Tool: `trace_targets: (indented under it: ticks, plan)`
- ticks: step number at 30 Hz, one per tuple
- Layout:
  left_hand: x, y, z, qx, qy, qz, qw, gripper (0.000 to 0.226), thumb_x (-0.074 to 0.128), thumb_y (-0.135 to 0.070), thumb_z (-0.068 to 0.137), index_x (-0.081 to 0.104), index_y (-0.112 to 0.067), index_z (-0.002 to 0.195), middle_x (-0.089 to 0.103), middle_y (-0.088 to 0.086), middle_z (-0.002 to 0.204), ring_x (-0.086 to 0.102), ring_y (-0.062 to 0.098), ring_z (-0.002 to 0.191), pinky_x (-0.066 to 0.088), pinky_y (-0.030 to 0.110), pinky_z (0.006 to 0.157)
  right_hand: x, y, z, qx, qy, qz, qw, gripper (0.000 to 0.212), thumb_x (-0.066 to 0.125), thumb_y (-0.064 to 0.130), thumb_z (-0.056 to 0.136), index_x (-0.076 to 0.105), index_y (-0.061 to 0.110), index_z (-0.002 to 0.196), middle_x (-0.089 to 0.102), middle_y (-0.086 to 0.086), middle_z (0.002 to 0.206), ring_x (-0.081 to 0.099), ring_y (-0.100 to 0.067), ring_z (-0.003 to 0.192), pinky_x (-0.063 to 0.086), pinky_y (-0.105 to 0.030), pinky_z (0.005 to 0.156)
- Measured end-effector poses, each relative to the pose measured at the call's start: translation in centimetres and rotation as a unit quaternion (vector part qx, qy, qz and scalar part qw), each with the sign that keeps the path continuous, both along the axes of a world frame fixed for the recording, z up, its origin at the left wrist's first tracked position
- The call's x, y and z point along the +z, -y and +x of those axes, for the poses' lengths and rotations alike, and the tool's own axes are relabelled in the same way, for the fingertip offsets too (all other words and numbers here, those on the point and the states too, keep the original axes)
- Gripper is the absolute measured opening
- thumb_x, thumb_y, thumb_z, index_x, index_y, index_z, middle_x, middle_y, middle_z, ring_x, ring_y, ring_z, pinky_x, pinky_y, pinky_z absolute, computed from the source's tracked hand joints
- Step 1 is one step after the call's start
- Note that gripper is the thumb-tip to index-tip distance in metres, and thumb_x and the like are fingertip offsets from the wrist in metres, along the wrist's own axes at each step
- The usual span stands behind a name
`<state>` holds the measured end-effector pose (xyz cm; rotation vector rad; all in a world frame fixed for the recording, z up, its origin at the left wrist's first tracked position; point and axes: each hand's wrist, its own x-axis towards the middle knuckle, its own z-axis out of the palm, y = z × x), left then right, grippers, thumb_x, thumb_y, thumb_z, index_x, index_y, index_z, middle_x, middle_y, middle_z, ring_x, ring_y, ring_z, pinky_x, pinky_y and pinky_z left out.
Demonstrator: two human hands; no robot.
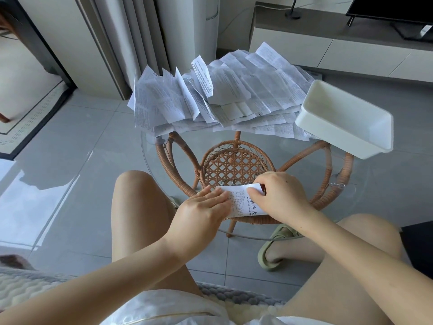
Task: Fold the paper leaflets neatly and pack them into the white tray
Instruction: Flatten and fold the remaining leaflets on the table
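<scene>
Paper as thin as this leaflet [239, 204] is light, limp and quick to crease, so it will likely slide on the glass worktop [264, 141] unless pinned. It lies partly folded between the two hands, under the fingers. The left hand [201, 209] lies flat, its fingers [220, 198] straight and pressing the sheet's left part down. The right hand [281, 195] curls its fingers [254, 192] over the right edge, pinching it. The best hold is at edges and corners, with a flat palm run along the crease. Well beyond the fingers lies the loose pile of unfolded leaflets [222, 97]. The white tray [304, 124], with nothing showing in it, sits beyond the right fingers.
</scene>
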<state>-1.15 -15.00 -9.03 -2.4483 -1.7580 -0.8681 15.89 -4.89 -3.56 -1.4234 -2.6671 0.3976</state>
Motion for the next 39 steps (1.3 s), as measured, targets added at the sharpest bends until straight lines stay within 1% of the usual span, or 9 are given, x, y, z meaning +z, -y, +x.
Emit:
trace_targets:
  ticks: [6,10,16,18,22,26,30,35,39]
  plan:
    - [-0.3,0.0,-0.2,-0.001,-0.015,0.003,1.000,0.025,0.055,-0.022,0.091,0.076,-0.010,0.096,0.071,0.004,0.111,0.066,0.022,0.107,0.049,0.049,0.096,0.1,0.0,-0.1,0.002,0.005,0.014,1.000,0.024,0.051,0.026,0.091,0.054,0.016,0.069,0.059,-0.001,0.070,0.046,-0.017,0.062,0.023,-0.021,0.045]
    - [-0.1,0.1,-0.1,0.001,-0.013,0.000,1.000,0.021,0.063,-0.019,0.084,0.076,-0.009,0.099,0.070,0.006,0.112,0.066,0.023,0.107,0.051,0.049,0.093,0.1,0.2,-0.1,-0.002,-0.004,0.025,1.000,0.022,0.050,0.025,0.091,0.051,0.016,0.071,0.056,0.001,0.071,0.045,-0.017,0.063,0.022,-0.020,0.046]
    - [0.2,-0.1,-0.2,0.004,-0.012,-0.004,1.000,0.033,0.046,-0.024,0.090,0.077,-0.013,0.095,0.071,0.001,0.110,0.067,0.019,0.105,0.046,0.048,0.099,-0.9,1.4,0.0,-0.043,-0.004,0.084,0.996,0.018,0.060,0.033,0.088,0.062,0.016,0.094,0.060,0.003,0.086,0.051,-0.019,0.072,0.028,-0.020,0.053]
    - [0.3,-0.1,-0.1,0.009,-0.011,0.006,1.000,0.030,0.048,-0.023,0.090,0.077,-0.014,0.093,0.072,-0.001,0.108,0.067,0.017,0.104,0.041,0.046,0.101,-2.1,3.3,0.1,-0.092,-0.035,0.129,0.987,0.037,0.068,0.041,0.078,0.062,0.016,0.103,0.062,-0.003,0.095,0.057,-0.027,0.083,0.040,-0.029,0.064]
    - [0.2,0.2,0.1,0.022,-0.023,0.000,0.999,0.030,0.051,-0.026,0.089,0.078,-0.014,0.095,0.073,-0.001,0.107,0.067,0.018,0.104,0.047,0.047,0.099,-3.7,6.3,-0.9,-0.133,-0.039,0.139,0.980,0.057,0.045,0.054,0.080,0.058,0.018,0.122,0.058,-0.008,0.119,0.052,-0.029,0.107,0.040,-0.043,0.083]
    - [0.8,0.1,0.1,0.030,-0.035,-0.012,0.999,0.033,0.049,-0.030,0.088,0.079,-0.017,0.092,0.073,-0.004,0.106,0.067,0.014,0.104,0.049,0.048,0.095,-4.1,6.5,-0.7,-0.136,-0.070,0.139,0.978,0.058,0.047,0.050,0.080,0.053,0.021,0.130,0.055,-0.010,0.127,0.053,-0.032,0.112,0.040,-0.046,0.088]
    - [1.0,0.1,-0.1,0.041,-0.031,-0.024,0.998,0.033,0.048,-0.035,0.088,0.079,-0.023,0.085,0.072,-0.008,0.106,0.066,0.010,0.104,0.038,0.046,0.101,-4.3,6.0,0.6,-0.132,-0.099,0.137,0.977,0.058,0.049,0.043,0.081,0.046,0.026,0.136,0.054,-0.009,0.130,0.055,-0.030,0.113,0.041,-0.047,0.088]
    - [0.9,-0.2,-0.7,0.023,-0.030,-0.047,0.998,0.024,0.056,-0.034,0.085,0.077,-0.027,0.096,0.070,-0.009,0.112,0.064,0.011,0.109,0.036,0.056,0.101,-4.4,5.6,2.2,-0.126,-0.109,0.157,0.973,0.060,0.058,0.031,0.077,0.049,0.026,0.136,0.056,-0.012,0.127,0.057,-0.032,0.109,0.043,-0.047,0.085]
    - [1.1,-0.8,-1.8,-0.020,-0.028,-0.067,0.997,0.024,0.059,-0.031,0.083,0.076,-0.028,0.101,0.067,-0.007,0.118,0.063,0.014,0.113,0.031,0.053,0.103,-4.5,5.4,2.6,-0.120,-0.115,0.155,0.974,0.061,0.057,0.020,0.075,0.052,0.028,0.135,0.058,-0.011,0.125,0.058,-0.032,0.109,0.042,-0.048,0.085]
